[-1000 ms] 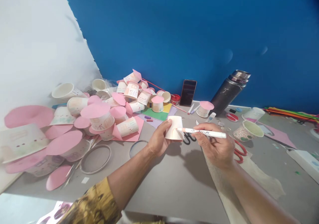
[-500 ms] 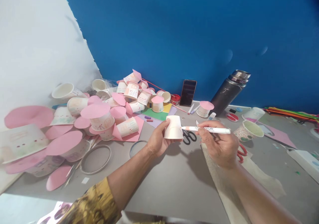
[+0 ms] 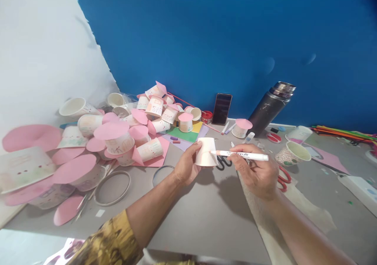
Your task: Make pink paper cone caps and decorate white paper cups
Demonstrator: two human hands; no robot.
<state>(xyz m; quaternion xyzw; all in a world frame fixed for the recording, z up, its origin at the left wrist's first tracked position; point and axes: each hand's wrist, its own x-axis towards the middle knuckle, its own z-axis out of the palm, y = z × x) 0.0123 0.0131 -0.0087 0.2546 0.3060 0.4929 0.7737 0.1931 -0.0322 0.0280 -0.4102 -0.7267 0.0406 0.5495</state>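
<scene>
Close by, the left hand (image 3: 188, 164) is wrapped round the side of a white cup (image 3: 206, 151), held upside down above the desk (image 3: 200, 221). The right hand (image 3: 260, 176) pinches a white marker (image 3: 247, 155), its tip at the cup's wall; I can't tell whether it touches. The hands are apart.

With the cup as clock centre, a ring (image 3: 129, 189) lies at eight o'clock and black scissors (image 3: 223, 163) at four. Pink-topped cups (image 3: 113, 130) heap from eight to eleven. Farther back, a dark flask (image 3: 266, 111) is at two and a phone (image 3: 222, 108) at one, before the blue wall (image 3: 188, 41).
</scene>
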